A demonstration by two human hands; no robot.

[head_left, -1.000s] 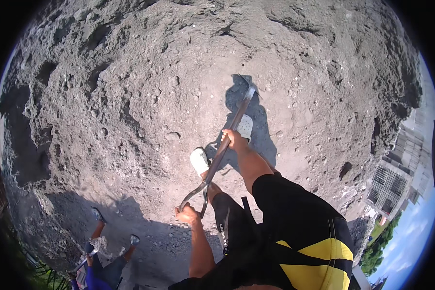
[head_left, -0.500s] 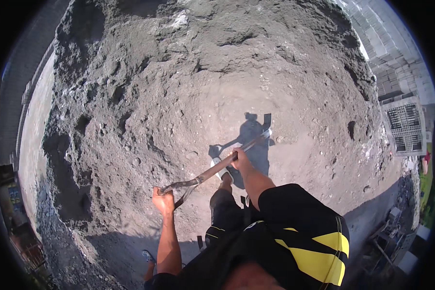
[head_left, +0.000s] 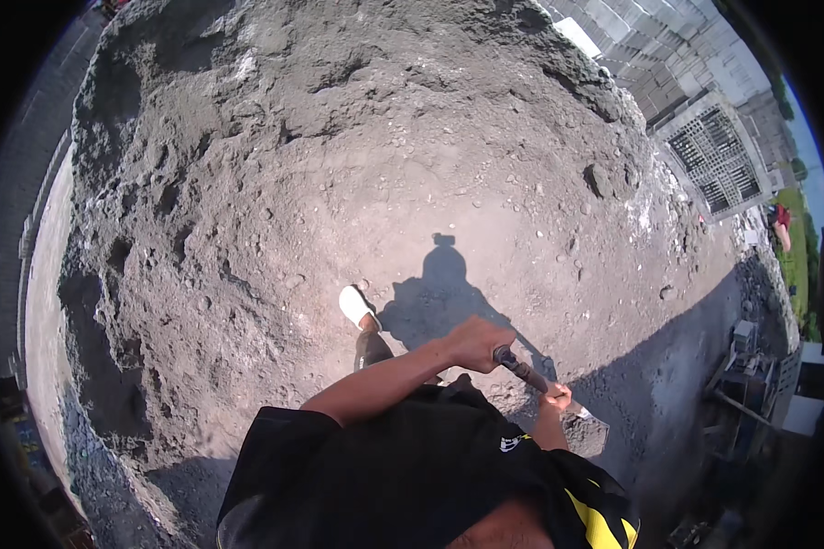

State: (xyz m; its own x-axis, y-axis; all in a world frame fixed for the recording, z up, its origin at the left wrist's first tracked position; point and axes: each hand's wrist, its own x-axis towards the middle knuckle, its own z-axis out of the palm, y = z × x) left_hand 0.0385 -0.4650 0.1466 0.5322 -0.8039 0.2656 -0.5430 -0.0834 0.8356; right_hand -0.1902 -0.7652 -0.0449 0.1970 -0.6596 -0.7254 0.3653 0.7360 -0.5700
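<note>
Grey gravel mound [head_left: 357, 165], both hands gripping shovel [head_left: 545, 389]

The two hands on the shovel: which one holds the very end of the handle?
The left hand grips the handle's top end; the right hand holds lower down the shaft, close to the shovel blade.

Two bare hands, the left hand [head_left: 475, 342] and the right hand [head_left: 555, 398], grip one shovel [head_left: 551, 395] with one loaded blade; one white shoe [head_left: 357, 306] shows on one broad heap of grey sand and gravel [head_left: 357, 174]; one shadow of a person [head_left: 444, 297] falls across it; one grey block building [head_left: 696, 119] stands at the upper right, beside one figure in red [head_left: 778, 218]
</note>
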